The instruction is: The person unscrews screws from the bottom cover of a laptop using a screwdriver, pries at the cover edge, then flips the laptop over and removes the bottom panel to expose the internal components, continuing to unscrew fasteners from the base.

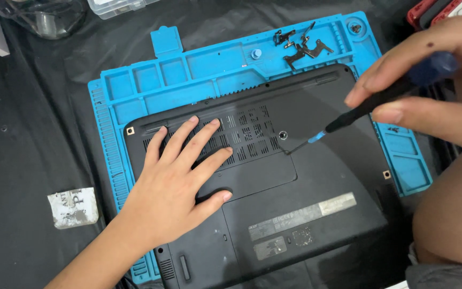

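- The single head camera looks steeply down, close over the blue mat (135,85) at centre frame.
- The black cloth (22,150) fills the frame's left edge.

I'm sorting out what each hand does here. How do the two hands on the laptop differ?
The left hand lies flat, fingers spread, palm down on the vented cover panel of the upturned black laptop. The right hand stays off the laptop, pinching a blue-handled screwdriver whose tip meets the panel's corner. The left holds nothing; the right grips a tool. Both are bare and work over the blue mat.
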